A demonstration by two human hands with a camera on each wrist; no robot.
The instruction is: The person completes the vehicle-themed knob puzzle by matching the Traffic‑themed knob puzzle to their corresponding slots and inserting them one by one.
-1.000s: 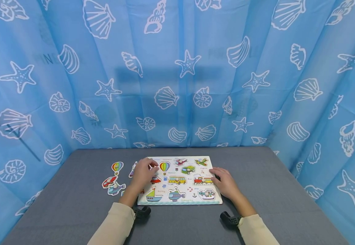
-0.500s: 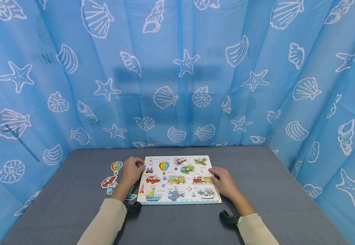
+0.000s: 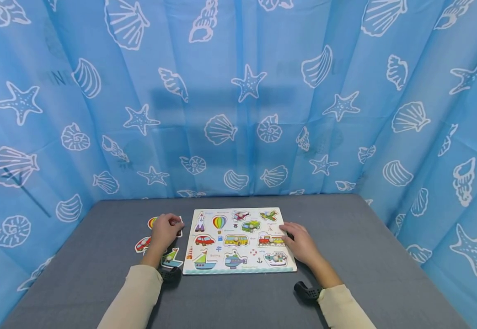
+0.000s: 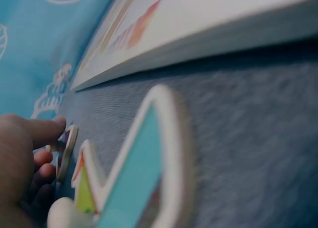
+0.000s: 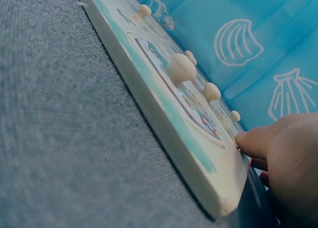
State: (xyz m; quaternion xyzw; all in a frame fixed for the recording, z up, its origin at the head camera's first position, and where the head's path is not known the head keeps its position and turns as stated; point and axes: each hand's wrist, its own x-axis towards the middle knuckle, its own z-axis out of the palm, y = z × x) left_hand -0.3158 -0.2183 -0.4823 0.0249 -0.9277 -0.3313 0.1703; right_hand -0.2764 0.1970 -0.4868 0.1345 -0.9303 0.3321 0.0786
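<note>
My left hand (image 3: 165, 230) is just left of the puzzle board (image 3: 223, 268). Its thumb and fingertips pinch the small knob (image 4: 51, 147) of the rocket puzzle piece (image 4: 68, 153), which the hand partly hides. Nearer the wrist, a sailboat puzzle piece (image 3: 171, 259) lies on the table, large and blurred in the left wrist view. My right hand (image 3: 300, 242) rests against the board's right edge. In the right wrist view one fingertip touches the board's top near the corner, and the other fingers sit beside the edge.
Beside the left hand lie a red plane piece (image 3: 142, 245) and a partly covered balloon piece (image 3: 152, 222). Knobbed pieces such as the ship (image 3: 276, 259) stick up from the board. The grey table (image 3: 238, 301) ends at a blue shell-print curtain (image 3: 238, 114).
My left hand has moved left off the board to the loose pieces, uncovering the board's printed rocket and red car. The right hand stays at the board's right edge.
</note>
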